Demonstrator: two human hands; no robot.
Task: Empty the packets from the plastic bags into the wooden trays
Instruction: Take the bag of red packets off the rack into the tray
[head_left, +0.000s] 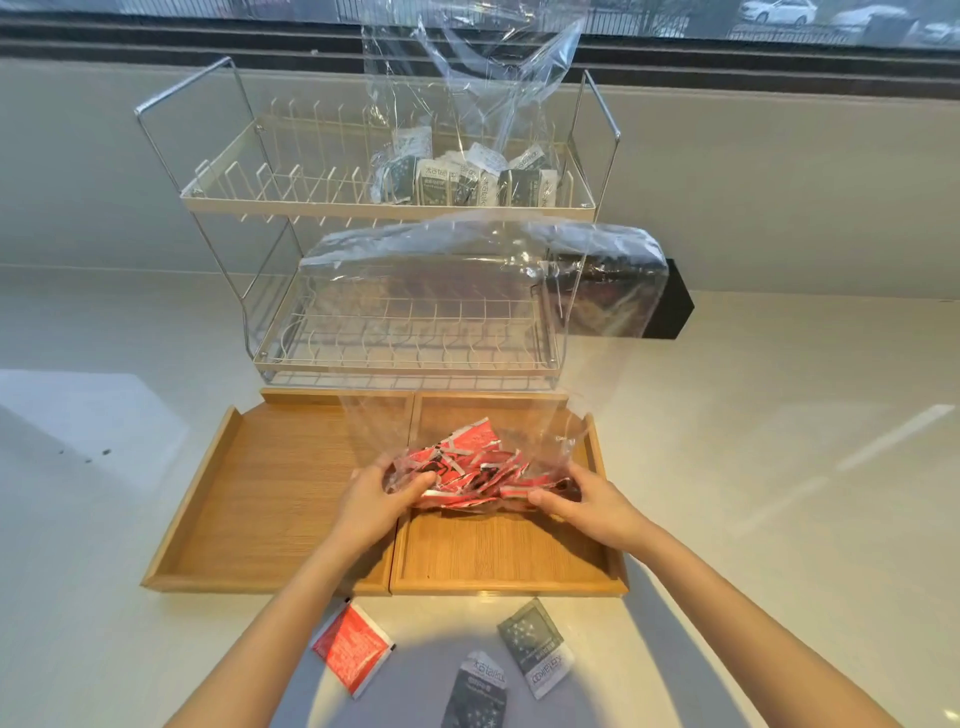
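A clear plastic bag (467, 322) full of red packets (467, 462) stands over the right wooden tray (509, 566). My left hand (379, 499) grips the bag's lower left end and my right hand (582, 499) grips its lower right end, both closed on the plastic around the packets. The left wooden tray (260, 499) lies beside it with nothing inside. A second clear bag (467, 93) with grey packets (467, 182) sits on the top shelf of the wire rack (218, 197).
On the white counter near me lie a red packet (350, 647) and two grey packets (537, 644) (475, 691). A black box (670, 306) stands behind the rack at the right. The rack's lower shelf (405, 343) sits just behind the trays.
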